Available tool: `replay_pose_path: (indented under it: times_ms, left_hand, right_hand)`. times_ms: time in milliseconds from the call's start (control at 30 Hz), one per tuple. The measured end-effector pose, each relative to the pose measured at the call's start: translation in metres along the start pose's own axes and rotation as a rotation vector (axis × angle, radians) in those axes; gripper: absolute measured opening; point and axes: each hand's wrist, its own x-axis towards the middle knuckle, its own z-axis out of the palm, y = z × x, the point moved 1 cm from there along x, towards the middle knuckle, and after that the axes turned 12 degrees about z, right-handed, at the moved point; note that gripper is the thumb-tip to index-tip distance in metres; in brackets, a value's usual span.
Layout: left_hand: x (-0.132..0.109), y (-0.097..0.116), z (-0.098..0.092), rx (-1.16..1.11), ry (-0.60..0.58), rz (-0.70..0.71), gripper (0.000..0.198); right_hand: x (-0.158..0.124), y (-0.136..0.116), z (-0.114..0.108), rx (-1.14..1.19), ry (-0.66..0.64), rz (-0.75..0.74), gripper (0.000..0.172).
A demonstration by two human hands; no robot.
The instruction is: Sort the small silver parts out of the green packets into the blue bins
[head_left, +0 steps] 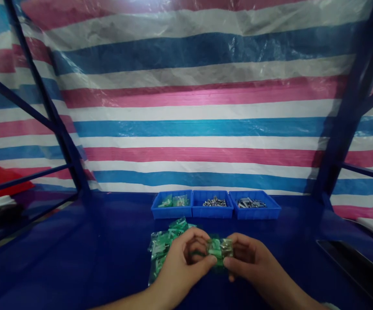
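Striped plastic sheeting [186, 107] in pink, white and blue hangs behind a dark blue table [86, 258], with blue frame posts [351, 107] at both sides. Near the front edge, both hands meet over a small green packet [219, 249]. The left hand [181, 262] curls around it from the left, its thumb pressed on the packet's near edge and its fingers bent over the top. The right hand [254, 260] pinches the packet's right end between thumb and curled fingers. Both grips are closed on the packet, which sits just above the table between the hands.

Just left of the hands lies a heap of similar green packets [163, 247], partly covered by the left hand. Behind them stand three blue trays side by side: the left tray [172, 211] holds a few green packets, the middle tray [212, 210] and the right tray [254, 210] hold small metal parts too small to make out. What the held packet contains cannot be told. Both forearms are cut off by the lower edge.
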Motion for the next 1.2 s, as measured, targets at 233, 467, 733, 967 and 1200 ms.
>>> replay_pose_path:
  times_ms: [233,467,733,967,1200]
  left_hand:
    - [-0.007,0.018,-0.018,0.712,-0.222,1.234,0.016]
    - [-0.01,0.012,-0.01,0.51,-0.205,0.901,0.018]
    - [0.049,-0.001,-0.053,0.505,0.109,0.143,0.009]
    - [0.12,-0.042,-0.109,0.815,-0.065,-0.072,0.011]
    - [0.123,-0.06,-0.1,1.066,-0.248,-0.194,0.024]
  right_hand:
    - [-0.022,-0.014,-0.002,-0.81,0.294,-0.962,0.026]
    - [-0.014,-0.011,0.0,-0.592,0.21,-0.562,0.016]
    - [0.008,0.0,-0.017,-0.232,0.278,-0.138,0.022]
    - [0.009,-0.005,-0.022,-0.29,0.267,-0.127,0.02]
    - [0.007,-0.007,-0.016,-0.306,0.196,-0.105,0.015]
